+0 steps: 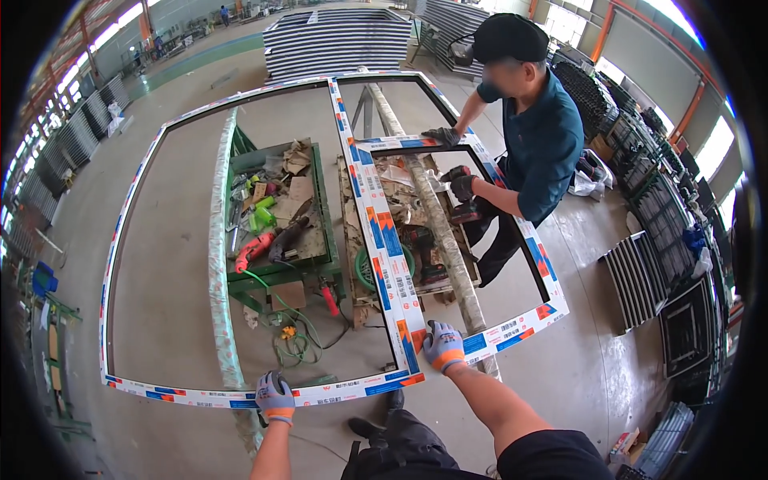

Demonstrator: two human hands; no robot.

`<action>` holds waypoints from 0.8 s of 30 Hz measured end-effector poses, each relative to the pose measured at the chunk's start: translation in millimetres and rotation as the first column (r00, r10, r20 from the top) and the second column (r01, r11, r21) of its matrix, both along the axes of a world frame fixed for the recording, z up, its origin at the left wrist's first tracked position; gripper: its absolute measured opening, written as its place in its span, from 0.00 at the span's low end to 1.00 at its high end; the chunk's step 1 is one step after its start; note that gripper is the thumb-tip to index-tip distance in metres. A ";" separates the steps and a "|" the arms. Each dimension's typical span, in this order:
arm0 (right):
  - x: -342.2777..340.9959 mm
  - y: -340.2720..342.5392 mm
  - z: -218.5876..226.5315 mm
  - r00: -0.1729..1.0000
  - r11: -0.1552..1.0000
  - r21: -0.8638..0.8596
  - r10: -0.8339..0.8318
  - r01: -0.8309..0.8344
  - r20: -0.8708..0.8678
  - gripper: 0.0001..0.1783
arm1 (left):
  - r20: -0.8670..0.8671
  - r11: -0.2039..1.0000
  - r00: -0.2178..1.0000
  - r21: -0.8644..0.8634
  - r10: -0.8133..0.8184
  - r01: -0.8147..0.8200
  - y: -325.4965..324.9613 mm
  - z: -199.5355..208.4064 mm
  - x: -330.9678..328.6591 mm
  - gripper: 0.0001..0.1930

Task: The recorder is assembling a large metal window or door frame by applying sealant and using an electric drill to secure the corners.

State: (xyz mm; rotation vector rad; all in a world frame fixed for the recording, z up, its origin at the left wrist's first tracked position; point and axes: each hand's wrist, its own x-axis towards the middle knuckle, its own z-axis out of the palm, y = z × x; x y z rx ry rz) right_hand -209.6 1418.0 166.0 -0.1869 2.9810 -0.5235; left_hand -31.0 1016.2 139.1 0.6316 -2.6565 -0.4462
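Note:
A large window frame (376, 210), covered in printed blue, orange and white protective film, lies flat across two wrapped support bars. My left hand (276, 398), in a grey glove with an orange cuff, is closed round the near rail. Gloved the same way, my right hand (442, 348) grips the near edge just right of the wide mullion; its fingertips are partly hidden. Across the frame, a co-worker in a dark cap leans in from the right. One black-gloved hand (442, 137) of theirs rests on the short crossbar, and the other holds a cordless drill (466, 212).
Under the frame stands a green cart (324, 204) with scraps, green bottles and a red power tool (254, 251). A green cord (296, 348) trails on the floor. Another bin with tools sits below the right pane. Striped profile stacks (336, 46) stand behind; panels line the right side.

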 end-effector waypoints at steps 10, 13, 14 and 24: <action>-0.6 8.5 -6.1 1.000 1.000 -0.021 0.014 -0.015 -0.026 0.23 | 0.037 1.000 0.999 -0.009 0.018 -0.017 4.0 -3.1 -3.0 0.11; -2.4 8.3 -4.6 1.000 0.999 -0.045 0.028 -0.028 -0.010 0.24 | 0.024 0.997 0.998 -0.054 0.061 -0.060 5.9 -4.1 -2.0 0.11; -4.1 7.6 -2.3 0.999 0.997 -0.069 0.043 -0.044 -0.021 0.25 | 0.018 0.996 0.997 -0.061 0.071 -0.069 4.8 -6.0 -1.2 0.11; -3.0 28.5 -11.4 0.985 0.854 -0.512 0.008 -0.097 -0.172 0.19 | 0.205 0.953 0.952 -0.249 0.226 -0.172 11.8 -9.1 1.8 0.18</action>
